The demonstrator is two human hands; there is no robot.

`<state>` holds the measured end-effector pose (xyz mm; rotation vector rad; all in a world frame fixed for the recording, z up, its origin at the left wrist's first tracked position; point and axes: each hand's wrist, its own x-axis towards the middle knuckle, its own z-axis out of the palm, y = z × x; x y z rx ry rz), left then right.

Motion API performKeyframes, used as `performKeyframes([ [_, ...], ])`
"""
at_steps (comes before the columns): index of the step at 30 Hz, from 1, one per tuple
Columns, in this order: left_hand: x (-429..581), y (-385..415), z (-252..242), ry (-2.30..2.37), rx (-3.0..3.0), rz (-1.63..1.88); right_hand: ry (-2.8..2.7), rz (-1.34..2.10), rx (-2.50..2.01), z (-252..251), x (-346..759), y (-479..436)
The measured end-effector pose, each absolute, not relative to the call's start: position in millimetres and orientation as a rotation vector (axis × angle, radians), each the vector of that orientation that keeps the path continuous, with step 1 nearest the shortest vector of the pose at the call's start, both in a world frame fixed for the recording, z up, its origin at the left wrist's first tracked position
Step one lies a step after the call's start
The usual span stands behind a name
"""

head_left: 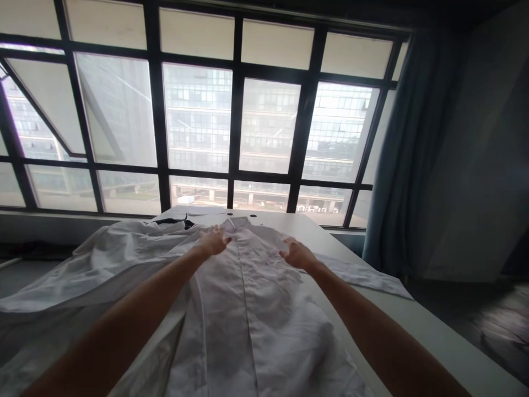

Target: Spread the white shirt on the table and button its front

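Observation:
A white button-front shirt (231, 298) lies spread on the white table (430, 325), its collar (238, 222) at the far end and one sleeve (367, 273) stretched out to the right. My left hand (214, 241) rests on or just over the shirt's left shoulder, fingers spread. Near the right shoulder is my right hand (298, 253), its fingers apart and nothing held. Whether either palm presses on the cloth I cannot tell.
More white cloth (119, 248) is heaped on the left, with a dark strap-like item (173, 221) behind it. Dark-framed windows (235, 121) stand beyond the table. A blue-grey curtain (407, 154) hangs at the right. Something pale and blurred (506, 317) is at the far right edge.

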<state>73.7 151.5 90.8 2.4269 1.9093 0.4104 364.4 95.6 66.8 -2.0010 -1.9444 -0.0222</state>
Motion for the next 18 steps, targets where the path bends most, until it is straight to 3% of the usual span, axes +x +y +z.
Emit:
performKeyframes([
  [7,67.5,46.0,36.6,1.452,2.717,-0.215,-2.073,0.003,-1.923,6.1,367.7,44.1],
  [14,33.4,-7.1,32.5,1.299,2.863,-0.193,-2.131,-0.092,-1.876,14.5,375.3,-20.3],
  [18,13.4,-27.8,29.9,1.374,2.858,-0.128,-2.332,0.312,-1.859,15.2,390.1,-55.7],
])
